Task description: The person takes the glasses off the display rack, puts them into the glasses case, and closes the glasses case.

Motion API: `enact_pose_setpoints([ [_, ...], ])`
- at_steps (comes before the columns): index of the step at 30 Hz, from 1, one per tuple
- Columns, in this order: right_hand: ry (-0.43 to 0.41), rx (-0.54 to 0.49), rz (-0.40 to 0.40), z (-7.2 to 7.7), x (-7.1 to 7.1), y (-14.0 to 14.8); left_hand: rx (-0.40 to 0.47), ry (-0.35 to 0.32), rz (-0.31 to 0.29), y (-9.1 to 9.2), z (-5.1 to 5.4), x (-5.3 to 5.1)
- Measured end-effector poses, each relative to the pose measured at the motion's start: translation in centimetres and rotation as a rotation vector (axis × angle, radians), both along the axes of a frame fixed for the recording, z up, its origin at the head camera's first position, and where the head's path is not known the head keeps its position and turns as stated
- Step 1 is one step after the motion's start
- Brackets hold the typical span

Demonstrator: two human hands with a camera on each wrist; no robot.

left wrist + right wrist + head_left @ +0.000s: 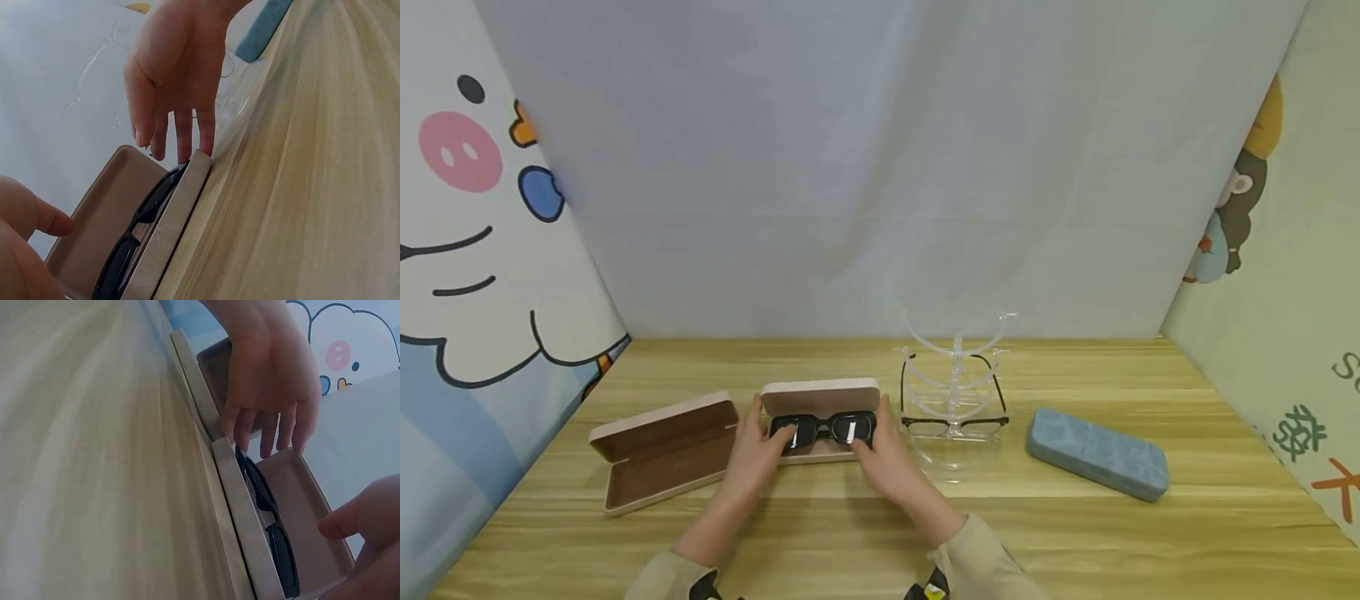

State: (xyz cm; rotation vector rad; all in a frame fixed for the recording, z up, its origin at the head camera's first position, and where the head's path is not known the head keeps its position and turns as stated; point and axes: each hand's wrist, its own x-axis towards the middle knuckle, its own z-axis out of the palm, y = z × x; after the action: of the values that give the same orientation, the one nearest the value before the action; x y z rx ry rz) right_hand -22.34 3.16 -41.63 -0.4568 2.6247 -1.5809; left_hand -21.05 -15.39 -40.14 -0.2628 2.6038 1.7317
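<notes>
Black sunglasses [824, 428] lie in an open pale pink glasses case [820, 386], its lid raised at the back. My left hand [756, 450] is at the case's left end, and my right hand [889, 462] at its right end. Both hands have mostly straight fingers beside the case ends. In the head view each thumb overlaps a lens; the wrist views show the thumbs raised in front of the lid. The left wrist view has the right fingertips [205, 140] at the case's end. Neither hand curls round the sunglasses [265, 500].
A second open glasses case [662, 462], brown inside, stands left of the left hand. To the right, a clear display stand [957, 379] bears dark-framed eyeglasses [956, 423]. A closed blue glasses case [1097, 454] lies farther right on the wooden table [1075, 542].
</notes>
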Motion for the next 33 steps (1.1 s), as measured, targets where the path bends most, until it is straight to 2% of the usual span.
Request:
enact_pose_setpoints([
  [6,-0.008,0.054,-0.022,0.3,-0.2,-0.3,0.013,0.046,-0.015,-0.1,-0.2,-0.1],
  [13,0.05,0.217,-0.189,-0.2,-0.2,-1.1,-0.046,0.071,-0.003,0.1,-0.8,-0.2],
  [17,0.052,0.202,-0.208,-0.3,0.0,-1.3,-0.051,0.085,0.015,0.2,-1.1,-0.1],
  [21,0.068,0.157,-0.181,-0.2,0.2,-1.2,-0.036,0.113,0.03,0.3,-1.3,0.0],
  [26,0.091,0.11,-0.158,-0.3,0.4,-1.1,0.011,0.108,0.036,0.3,-1.3,0.1],
  [33,0.118,0.117,-0.194,-0.5,0.6,-1.2,0.021,0.109,0.067,0.4,-1.6,-0.1],
])
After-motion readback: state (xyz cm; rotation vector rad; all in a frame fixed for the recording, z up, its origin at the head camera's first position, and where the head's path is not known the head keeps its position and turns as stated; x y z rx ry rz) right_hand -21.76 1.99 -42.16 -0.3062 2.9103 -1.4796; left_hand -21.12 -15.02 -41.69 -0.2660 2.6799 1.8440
